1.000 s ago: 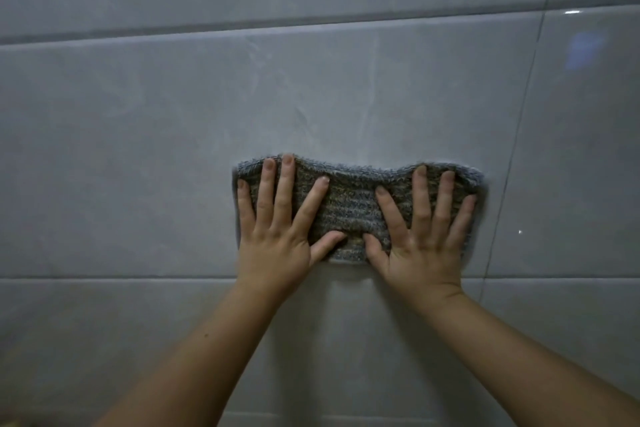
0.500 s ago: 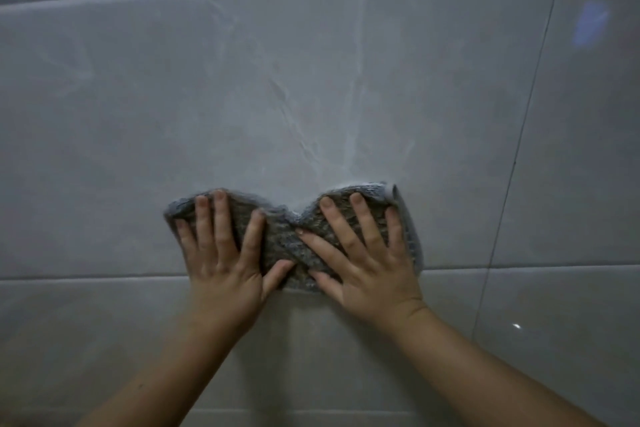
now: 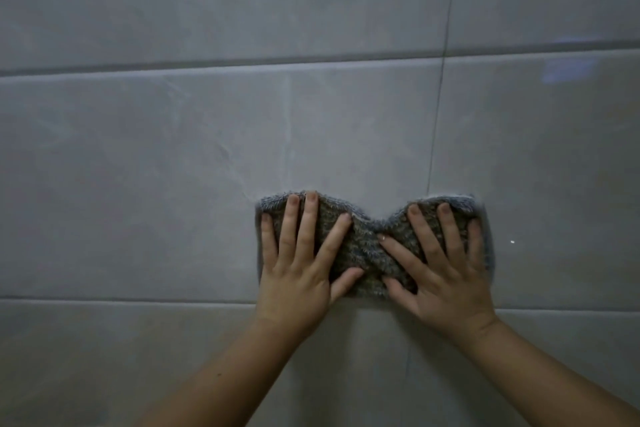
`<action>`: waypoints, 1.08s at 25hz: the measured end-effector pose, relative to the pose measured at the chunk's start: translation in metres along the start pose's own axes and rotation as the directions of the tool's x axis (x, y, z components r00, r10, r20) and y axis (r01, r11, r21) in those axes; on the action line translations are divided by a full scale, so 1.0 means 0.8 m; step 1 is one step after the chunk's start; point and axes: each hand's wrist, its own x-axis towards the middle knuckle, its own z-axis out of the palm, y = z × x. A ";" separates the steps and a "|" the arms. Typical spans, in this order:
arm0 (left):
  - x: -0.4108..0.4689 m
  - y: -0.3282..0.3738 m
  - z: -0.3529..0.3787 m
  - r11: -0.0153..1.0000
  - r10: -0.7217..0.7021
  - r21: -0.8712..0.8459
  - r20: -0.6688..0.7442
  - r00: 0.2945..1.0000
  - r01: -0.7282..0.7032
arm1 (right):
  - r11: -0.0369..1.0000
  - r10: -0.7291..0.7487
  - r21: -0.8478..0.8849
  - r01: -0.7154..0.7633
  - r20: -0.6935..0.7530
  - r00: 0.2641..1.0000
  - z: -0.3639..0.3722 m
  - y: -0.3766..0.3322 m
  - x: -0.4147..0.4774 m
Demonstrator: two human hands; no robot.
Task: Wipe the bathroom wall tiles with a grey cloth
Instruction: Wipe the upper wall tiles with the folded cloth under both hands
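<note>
Head view: grey cloth [image 3: 367,246], one, pressed against wall tiles [image 3: 173,166], bunched between the two thumbs. Left hand [image 3: 298,274] and right hand [image 3: 446,284]: fingers [image 3: 308,229] straight, spread, flat on cloth, gripping nothing. Vertical grout line [image 3: 434,135] runs above the right fingertips. Handling, as judged: draw hands apart to flatten the middle fold, keep even palm pressure, overlap strokes, carry cloth across grout.

The left hand [image 3: 298,270] and right hand [image 3: 441,274] lie flat side by side, fingers straight and spread, thumbs angled toward each other.
</note>
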 end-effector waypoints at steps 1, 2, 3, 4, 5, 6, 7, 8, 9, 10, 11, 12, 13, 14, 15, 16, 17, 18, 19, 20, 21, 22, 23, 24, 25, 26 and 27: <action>0.011 0.004 -0.005 1.000 -0.013 -0.008 0.005 1.000 0.013 | 1.000 0.020 -0.001 -0.020 0.000 1.000 -0.005 0.011 0.009; 0.020 0.011 -0.012 0.999 -0.029 -0.018 0.015 0.999 0.030 | 0.999 0.054 0.001 -0.054 0.002 0.999 -0.013 0.023 0.016; 0.030 0.018 -0.018 0.999 -0.047 -0.025 0.032 0.998 0.047 | 0.995 0.097 0.015 -0.098 0.007 0.995 -0.021 0.033 0.026; 0.044 0.024 -0.024 0.998 -0.055 -0.026 0.043 0.998 0.056 | 0.988 0.150 0.046 -0.150 0.017 0.989 -0.028 0.044 0.039; 0.059 0.031 -0.031 0.999 -0.047 -0.024 0.052 0.998 0.048 | 0.975 0.203 0.089 -0.205 0.031 0.979 -0.036 0.053 0.050; 0.077 0.035 -0.035 0.999 -0.023 -0.025 0.054 0.998 0.024 | 0.957 0.256 0.134 -0.259 0.038 0.966 -0.042 0.061 0.062; 0.100 0.040 -0.040 1.000 0.009 -0.019 0.038 0.999 -0.008 | 0.936 0.307 0.170 -0.307 0.028 0.951 -0.049 0.074 0.078; 0.128 0.042 -0.044 0.999 0.036 -0.009 0.014 0.999 -0.036 | 0.920 0.348 0.191 -0.344 0.011 0.937 -0.054 0.090 0.097; 0.159 0.043 -0.049 0.999 0.049 0.004 -0.018 0.999 -0.049 | 0.911 0.373 0.189 -0.366 -0.005 0.928 -0.058 0.107 0.120; 0.191 0.045 -0.055 0.999 0.049 0.016 -0.050 0.998 -0.049 | 0.917 0.373 0.158 -0.366 -0.015 0.928 -0.063 0.129 0.141; 0.219 0.047 -0.059 0.999 0.039 0.025 -0.077 0.996 -0.037 | 0.931 0.353 0.106 -0.349 -0.017 0.936 -0.067 0.151 0.157; 0.240 0.054 -0.060 0.999 0.020 0.027 -0.093 0.995 -0.018 | 0.945 0.326 0.041 -0.325 -0.014 0.945 -0.070 0.173 0.166; 0.249 0.065 -0.058 1.000 -0.004 0.025 -0.102 0.995 0.007 | 0.952 0.306 -0.013 -0.306 -0.014 0.952 -0.070 0.189 0.163; 0.248 0.078 -0.053 1.000 -0.022 0.016 -0.111 0.994 0.024 | 0.951 0.306 -0.044 -0.307 -0.026 0.952 -0.068 0.198 0.150; 0.239 0.093 -0.046 1.000 -0.025 0.005 -0.116 0.993 0.026 | 0.942 0.327 -0.056 -0.330 -0.046 0.944 -0.064 0.198 0.128; 0.223 0.108 -0.037 1.000 -0.008 0.000 -0.115 0.993 0.008 | 0.932 0.353 -0.060 -0.357 -0.066 0.933 -0.058 0.190 0.100; 0.205 0.119 -0.027 1.000 0.025 0.007 -0.109 0.994 -0.024 | 0.928 0.362 -0.066 -0.367 -0.078 0.929 -0.053 0.179 0.072; 0.187 0.124 -0.019 0.998 0.062 0.024 -0.094 0.994 -0.060 | 0.931 0.353 -0.074 -0.357 -0.066 0.933 -0.049 0.167 0.048; 0.174 0.124 -0.015 0.995 0.098 0.042 -0.077 0.992 -0.095 | 0.935 0.342 -0.081 -0.345 -0.048 0.938 -0.046 0.160 0.031; 0.167 0.120 -0.014 0.991 0.130 0.053 -0.070 0.989 -0.126 | 0.935 0.343 -0.080 -0.345 -0.036 0.939 -0.044 0.157 0.024; 0.168 0.114 -0.017 0.986 0.160 0.057 -0.070 0.985 -0.156 | 0.935 0.344 -0.074 -0.346 -0.037 0.938 -0.044 0.156 0.025; 0.173 0.109 -0.020 0.981 0.187 0.059 -0.068 0.980 -0.183 | 0.940 0.334 -0.063 -0.336 -0.042 0.942 -0.045 0.156 0.032; 0.183 0.104 -0.026 0.978 0.201 0.064 -0.072 0.977 -0.197 | 0.950 0.306 -0.054 -0.308 -0.046 0.951 -0.045 0.156 0.042; 0.197 0.102 -0.030 0.979 0.198 0.071 -0.083 0.977 -0.192 | 0.960 0.271 -0.052 -0.274 -0.052 0.961 -0.045 0.159 0.055; 0.212 0.104 -0.034 0.983 0.173 0.072 -0.097 0.980 -0.167 | 0.967 0.244 -0.055 -0.248 -0.065 0.968 -0.047 0.166 0.070; 0.228 0.109 -0.036 0.990 0.129 0.065 -0.111 0.985 -0.123 | 0.970 0.232 -0.058 -0.236 -0.081 0.969 -0.050 0.178 0.086; 0.241 0.118 -0.037 0.996 0.075 0.051 -0.124 0.989 -0.069 | 0.970 0.228 -0.064 -0.234 -0.090 0.969 -0.053 0.192 0.099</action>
